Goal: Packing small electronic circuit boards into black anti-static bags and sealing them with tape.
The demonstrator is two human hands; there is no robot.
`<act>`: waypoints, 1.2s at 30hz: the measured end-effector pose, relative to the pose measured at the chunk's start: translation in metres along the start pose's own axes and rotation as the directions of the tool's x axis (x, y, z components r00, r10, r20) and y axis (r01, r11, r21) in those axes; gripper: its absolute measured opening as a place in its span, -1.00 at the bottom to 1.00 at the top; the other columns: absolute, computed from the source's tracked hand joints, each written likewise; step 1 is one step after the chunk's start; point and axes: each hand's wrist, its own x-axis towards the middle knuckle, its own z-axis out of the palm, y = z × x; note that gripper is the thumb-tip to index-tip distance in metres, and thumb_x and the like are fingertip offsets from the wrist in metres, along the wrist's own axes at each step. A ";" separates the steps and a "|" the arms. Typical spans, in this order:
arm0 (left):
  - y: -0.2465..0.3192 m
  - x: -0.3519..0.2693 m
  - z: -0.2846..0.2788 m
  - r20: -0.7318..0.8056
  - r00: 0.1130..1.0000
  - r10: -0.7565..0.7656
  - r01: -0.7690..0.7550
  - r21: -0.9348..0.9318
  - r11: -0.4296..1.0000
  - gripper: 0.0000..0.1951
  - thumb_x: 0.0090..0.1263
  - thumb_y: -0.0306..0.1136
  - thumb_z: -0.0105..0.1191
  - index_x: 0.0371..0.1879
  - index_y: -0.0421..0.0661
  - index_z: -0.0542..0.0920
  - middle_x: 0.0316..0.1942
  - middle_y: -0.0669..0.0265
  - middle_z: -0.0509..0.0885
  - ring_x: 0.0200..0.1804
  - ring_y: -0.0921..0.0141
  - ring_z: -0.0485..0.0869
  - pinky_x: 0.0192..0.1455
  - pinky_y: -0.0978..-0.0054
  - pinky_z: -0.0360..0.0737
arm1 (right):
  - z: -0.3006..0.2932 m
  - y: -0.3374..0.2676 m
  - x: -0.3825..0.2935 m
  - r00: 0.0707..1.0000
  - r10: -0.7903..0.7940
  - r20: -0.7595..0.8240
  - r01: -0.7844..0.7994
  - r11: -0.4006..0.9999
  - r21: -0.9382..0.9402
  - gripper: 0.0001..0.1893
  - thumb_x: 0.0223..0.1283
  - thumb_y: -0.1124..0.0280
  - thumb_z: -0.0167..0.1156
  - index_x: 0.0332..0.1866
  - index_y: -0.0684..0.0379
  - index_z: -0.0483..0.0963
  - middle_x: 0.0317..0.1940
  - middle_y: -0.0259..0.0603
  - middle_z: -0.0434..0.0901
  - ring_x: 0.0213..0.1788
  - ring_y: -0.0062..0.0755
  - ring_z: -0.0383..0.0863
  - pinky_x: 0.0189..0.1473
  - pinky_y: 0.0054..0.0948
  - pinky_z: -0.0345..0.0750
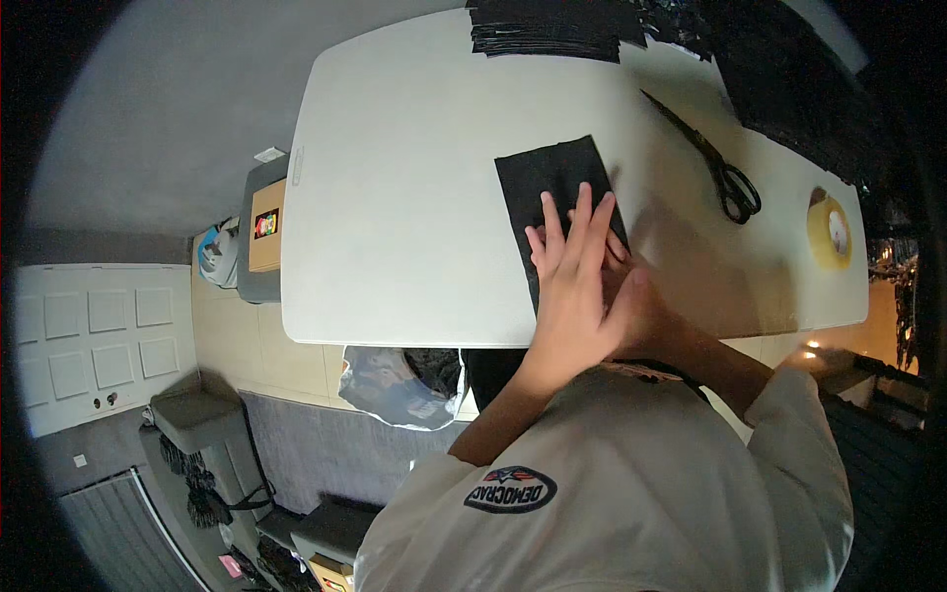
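A folded-looking piece of black fabric [544, 177] lies flat on the white table [399, 192], near its front edge. My left hand [581, 296] rests palm down on the fabric with its fingers spread, crossing over my right hand. My right hand [652, 314] is mostly hidden beneath it; only some fingertips and the back near the wrist show, and whether it grips the fabric is unclear. To the right of the fabric lie black-handled scissors [714, 159], their blades pointing away to the upper left. A roll of yellowish tape [820, 233] sits near the table's right end.
A layered stack of black fabric [551, 33] lies at the far edge, with a larger dark heap [799, 81] at the far right. A plastic bag [399, 385] stands below the front edge. Beyond the left edge, a cardboard box [267, 251] sits on a grey seat.
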 end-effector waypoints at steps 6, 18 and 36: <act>-0.011 0.003 0.010 0.011 0.998 -0.062 0.061 0.098 0.993 -0.17 0.47 -0.12 0.27 0.66 -0.17 0.24 0.68 -0.21 0.20 0.69 -0.43 -0.04 0.68 -0.37 -0.15 | -0.014 -0.002 0.004 0.984 -0.023 0.177 0.046 0.991 -0.124 -0.11 0.26 0.01 0.38 0.62 0.25 0.29 0.70 0.13 0.15 0.75 0.32 -0.06 0.73 0.17 -0.08; -0.040 -0.004 -0.075 -0.206 0.902 -0.380 0.423 0.240 0.874 -0.62 0.53 -0.11 0.31 -0.07 -0.25 0.84 -0.32 -0.05 0.83 -0.31 0.19 0.85 -0.18 0.30 0.69 | -0.048 0.008 0.037 0.838 0.478 -0.263 -0.534 0.816 -0.219 -0.67 0.30 0.23 0.49 -0.08 0.30 0.64 -0.26 -0.01 0.76 -0.24 -0.04 0.79 -0.17 -0.13 0.69; -0.023 -0.016 -0.078 -0.174 0.931 -0.322 0.154 -0.613 0.775 -0.81 0.44 -0.39 0.47 -0.20 -0.30 0.85 -0.27 0.31 0.85 -0.24 0.56 0.69 -0.13 0.54 0.62 | -0.081 -0.027 0.035 0.923 0.359 -0.142 -0.173 0.713 0.679 -0.82 0.30 0.47 0.50 -0.16 0.31 0.64 -0.22 -0.18 0.84 -0.17 -0.62 0.75 -0.12 -0.55 0.62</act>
